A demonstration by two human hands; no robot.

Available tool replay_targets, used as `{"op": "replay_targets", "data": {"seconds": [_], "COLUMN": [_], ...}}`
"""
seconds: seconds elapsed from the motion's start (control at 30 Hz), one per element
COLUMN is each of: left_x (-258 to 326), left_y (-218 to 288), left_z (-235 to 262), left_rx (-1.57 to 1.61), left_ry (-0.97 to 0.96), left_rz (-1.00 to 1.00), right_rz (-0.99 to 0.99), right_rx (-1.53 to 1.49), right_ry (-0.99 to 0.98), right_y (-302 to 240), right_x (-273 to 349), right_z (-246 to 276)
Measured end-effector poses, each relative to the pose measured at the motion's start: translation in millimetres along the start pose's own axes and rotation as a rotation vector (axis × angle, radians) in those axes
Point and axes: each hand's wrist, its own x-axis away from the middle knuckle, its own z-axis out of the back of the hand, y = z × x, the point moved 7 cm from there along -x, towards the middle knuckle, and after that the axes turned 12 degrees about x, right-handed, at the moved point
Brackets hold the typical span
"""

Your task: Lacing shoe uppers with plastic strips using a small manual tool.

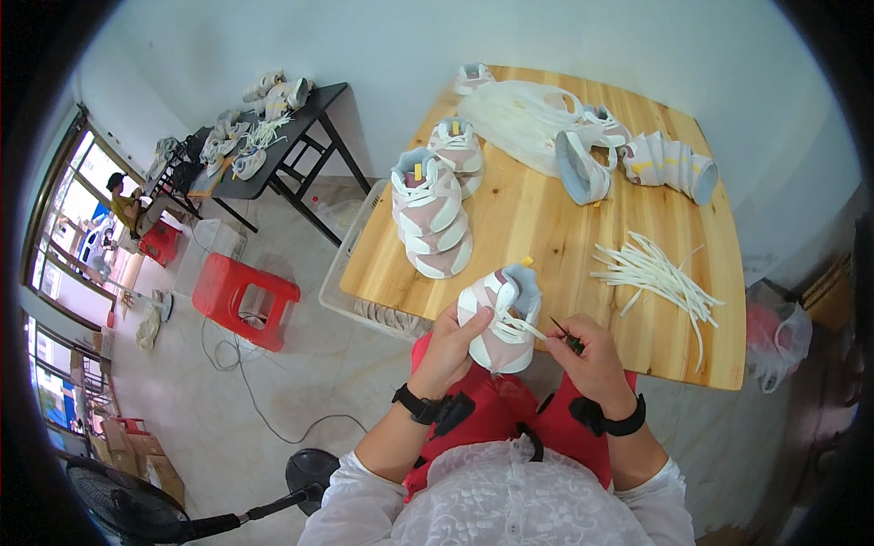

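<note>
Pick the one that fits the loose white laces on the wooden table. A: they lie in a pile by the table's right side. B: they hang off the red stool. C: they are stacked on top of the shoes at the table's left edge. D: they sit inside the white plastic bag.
A: the loose white laces lie spread on the bare wood of the wooden table toward its right side, apart from the shoes.

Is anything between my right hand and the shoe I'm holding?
Nothing visible. The left hand grips the shoe and the right hand sits just beside it, pinching a small dark tool near a white lace.
</note>
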Motion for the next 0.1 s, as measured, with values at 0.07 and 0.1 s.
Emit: {"op": "replay_targets", "data": {"seconds": [0.07,0.1], "left_x": [-2.5,-2.7], "left_y": [0.2,-0.3], "left_z": [-0.6,1.7], "left_rx": [-0.074,-0.096], "left_ry": [-0.018,0.008], "left_rz": [-0.011,-0.007], "right_rz": [0.069,0.022], "right_rx": [0.083,0.094], "right_ry": [0.061,0.037], "right_y": [1.8,3.8], "right_x": [-1.7,-2.6], "right_z": [1.4,1.1]}}
